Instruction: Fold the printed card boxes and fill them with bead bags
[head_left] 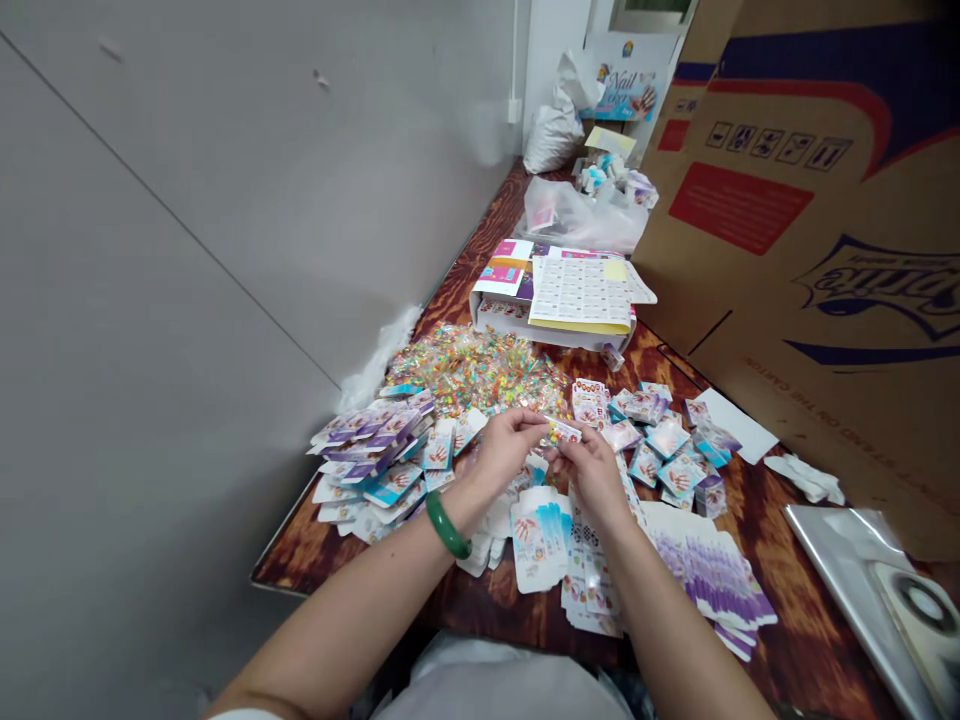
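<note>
Both hands meet above the middle of the table around a small nail sticker sheet, white with coloured prints. My left hand, with a green bangle on the wrist, pinches its left end. At the other end, my right hand grips the sheet between thumb and fingers. Some yellow and green shows at its left side; whether a small packet lies there I cannot tell. Below the hands lie fanned blue-and-white flat boxes and a stack of sticker sheets. Just beyond them spreads a heap of clear sachets with colourful contents.
Piled flat boxes stand at left, filled small boxes at right. Fanned purple boxes lie nearer me. A white carton with label sheets sits behind. A large cardboard box borders the right, a grey wall the left.
</note>
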